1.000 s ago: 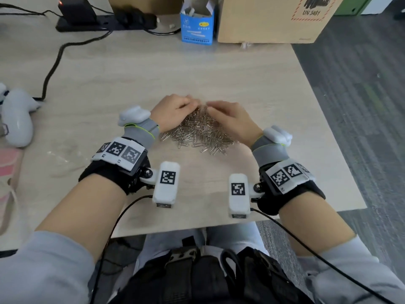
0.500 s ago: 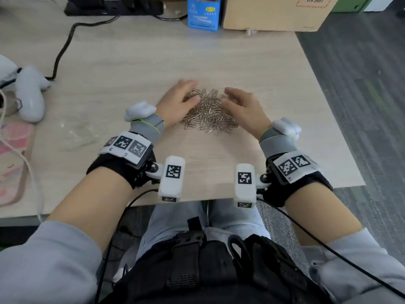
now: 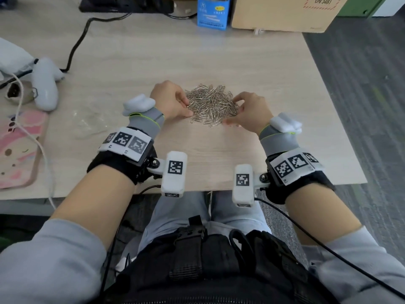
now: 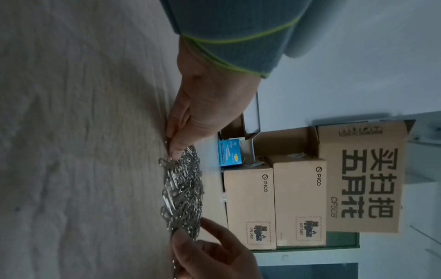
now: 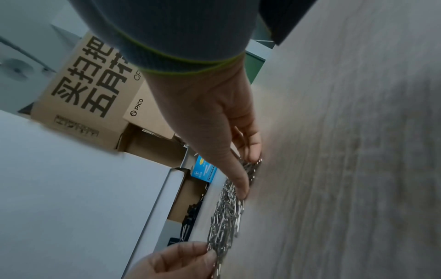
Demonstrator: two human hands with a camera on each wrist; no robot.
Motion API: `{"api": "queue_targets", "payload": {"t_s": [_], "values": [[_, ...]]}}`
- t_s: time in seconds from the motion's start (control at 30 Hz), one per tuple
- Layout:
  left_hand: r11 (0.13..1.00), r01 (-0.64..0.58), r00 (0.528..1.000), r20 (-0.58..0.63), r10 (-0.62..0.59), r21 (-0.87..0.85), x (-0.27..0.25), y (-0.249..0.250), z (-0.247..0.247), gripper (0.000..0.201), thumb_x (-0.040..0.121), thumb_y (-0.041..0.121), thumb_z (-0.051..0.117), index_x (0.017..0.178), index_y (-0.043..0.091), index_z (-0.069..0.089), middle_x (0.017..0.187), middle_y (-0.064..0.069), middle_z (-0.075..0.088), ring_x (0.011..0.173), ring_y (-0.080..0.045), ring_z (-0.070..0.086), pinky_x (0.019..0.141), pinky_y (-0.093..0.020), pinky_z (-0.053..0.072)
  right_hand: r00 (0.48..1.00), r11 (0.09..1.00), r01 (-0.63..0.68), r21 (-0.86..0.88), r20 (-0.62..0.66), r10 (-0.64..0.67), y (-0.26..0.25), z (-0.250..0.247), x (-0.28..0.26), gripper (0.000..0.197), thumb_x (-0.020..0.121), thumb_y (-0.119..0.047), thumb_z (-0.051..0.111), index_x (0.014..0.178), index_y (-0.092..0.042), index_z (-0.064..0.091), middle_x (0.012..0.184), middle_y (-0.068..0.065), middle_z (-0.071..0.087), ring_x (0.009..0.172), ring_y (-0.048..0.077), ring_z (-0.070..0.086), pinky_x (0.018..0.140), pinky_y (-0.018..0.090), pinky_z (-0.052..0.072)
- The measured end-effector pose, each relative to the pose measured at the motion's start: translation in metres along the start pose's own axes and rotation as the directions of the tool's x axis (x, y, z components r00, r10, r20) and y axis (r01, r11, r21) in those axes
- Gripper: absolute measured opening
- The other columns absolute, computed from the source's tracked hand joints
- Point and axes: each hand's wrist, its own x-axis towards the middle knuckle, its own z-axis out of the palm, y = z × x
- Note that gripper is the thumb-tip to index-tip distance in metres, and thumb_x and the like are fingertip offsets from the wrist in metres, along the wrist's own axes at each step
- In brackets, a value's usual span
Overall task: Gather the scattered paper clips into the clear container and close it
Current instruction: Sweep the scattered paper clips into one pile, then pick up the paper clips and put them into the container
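Observation:
A heap of silver paper clips [image 3: 211, 105] lies on the wooden table [image 3: 219, 154]. My left hand [image 3: 173, 99] rests against the heap's left side, its fairly straight fingers [image 4: 176, 151] touching the clips. On the right side my right hand [image 3: 247, 110] cups the heap, with thumb [image 5: 241, 190] and fingers [image 5: 253, 151] laid against it. Neither hand holds any clips. The clear container [image 3: 89, 122] shows only faintly on the table, left of my left wrist; I cannot make out its lid.
At the table's far edge stand a blue box [image 3: 212, 13] and a cardboard box [image 3: 282, 12]. A white controller [image 3: 45, 88], a pink case [image 3: 19, 148] and a black cable [image 3: 81, 40] lie to the left. The table's right edge [image 3: 341, 128] is close.
Both hands moved from the far side of the heap, where their fingertips nearly met, to its left and right flanks. The heap is now more compact.

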Motion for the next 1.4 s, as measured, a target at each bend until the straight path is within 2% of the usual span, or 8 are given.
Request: {"api": "queue_targets", "payload": {"t_s": [0.13,0.3,0.4,0.57,0.77,1.03,1.2,1.4], "values": [[0.998,-0.012,1.000,-0.021,0.010,-0.064,-0.001,-0.001,0.001,0.027,0.061,0.014,0.083,0.084,0.011,0.070,0.068,0.003,0.064,0.059,0.003,0.058,0.068,-0.013,0.046,1.000,1.000,-0.023,0.018,-0.003,0.023,-0.007,-0.001,0.003,0.074,0.059,-0.037,0.082,0.124,-0.016,0.052,0.113,0.011,0.063,0.100,0.026,0.062,0.088,0.037,0.052],[0.984,0.005,0.974,-0.224,-0.045,-0.177,-0.012,-0.020,-0.018,0.017,0.070,0.005,0.067,0.086,0.008,0.071,0.069,0.007,0.062,0.054,0.020,0.051,0.059,0.002,0.036,0.975,0.985,0.134,0.110,-0.190,-0.112,-0.030,0.001,0.004,0.037,0.077,-0.024,0.065,0.112,-0.015,0.062,0.078,-0.003,0.058,0.084,0.017,0.053,0.078,0.028,0.046],[0.988,-0.012,0.937,-0.346,-0.041,-0.151,-0.025,-0.025,-0.041,0.014,0.076,0.010,0.064,0.089,0.008,0.071,0.089,-0.003,0.070,0.071,0.004,0.057,0.062,0.002,0.034,0.961,0.958,0.240,0.156,-0.175,-0.213,-0.053,0.013,0.002,0.030,0.079,-0.018,0.062,0.108,-0.013,0.065,0.078,-0.004,0.060,0.078,0.013,0.056,0.077,0.026,0.046],[0.984,0.163,0.875,-0.452,-0.175,-0.065,-0.043,-0.056,-0.078,0.020,0.078,0.022,0.060,0.096,0.021,0.070,0.105,-0.004,0.071,0.097,-0.026,0.062,0.091,-0.030,0.046,0.942,0.915,0.336,0.224,-0.072,-0.329,-0.089,0.045,-0.001,0.026,0.080,-0.011,0.061,0.106,-0.008,0.067,0.095,0.009,0.071,0.084,0.014,0.059,0.084,0.022,0.047],[0.913,0.407,0.888,-0.248,-0.386,0.035,-0.055,-0.086,-0.078,0.033,0.085,0.019,0.048,0.113,0.024,0.064,0.122,-0.004,0.064,0.107,-0.031,0.060,0.084,-0.028,0.047,0.929,0.900,0.369,0.231,-0.060,-0.366,-0.097,0.064,-0.003,0.026,0.078,-0.009,0.060,0.102,-0.007,0.069,0.097,0.011,0.071,0.095,0.024,0.064,0.090,0.035,0.049],[0.912,0.304,0.953,-0.104,-0.286,0.277,-0.043,-0.057,-0.061,0.034,0.091,0.018,0.040,0.119,0.007,0.056,0.133,-0.016,0.053,0.116,-0.038,0.052,0.098,-0.038,0.042,0.932,0.903,0.360,0.234,-0.119,-0.341,-0.083,0.059,-0.008,0.025,0.078,-0.004,0.057,0.100,-0.004,0.069,0.097,0.011,0.072,0.094,0.021,0.065,0.082,0.024,0.049],[0.926,0.245,0.967,-0.008,-0.253,0.287,-0.021,-0.026,-0.044,0.038,0.087,0.016,0.046,0.123,0.009,0.055,0.127,-0.015,0.057,0.112,-0.035,0.055,0.093,-0.036,0.045,0.940,0.914,0.327,0.239,-0.180,-0.289,-0.061,0.037,-0.007,0.022,0.079,-0.004,0.057,0.097,-0.003,0.071,0.094,0.008,0.072,0.083,0.009,0.060,0.067,-0.003,0.037],[0.934,0.184,0.980,0.020,-0.200,0.307,-0.006,0.003,-0.020,0.014,0.085,0.016,0.046,0.097,0.021,0.052,0.125,-0.017,0.058,0.102,-0.033,0.056,0.080,-0.031,0.041,0.944,0.923,0.299,0.243,-0.220,-0.247,-0.036,0.022,-0.005,0.021,0.080,-0.005,0.058,0.097,-0.004,0.071,0.094,0.010,0.072,0.080,0.010,0.058,0.062,-0.001,0.037]]}}
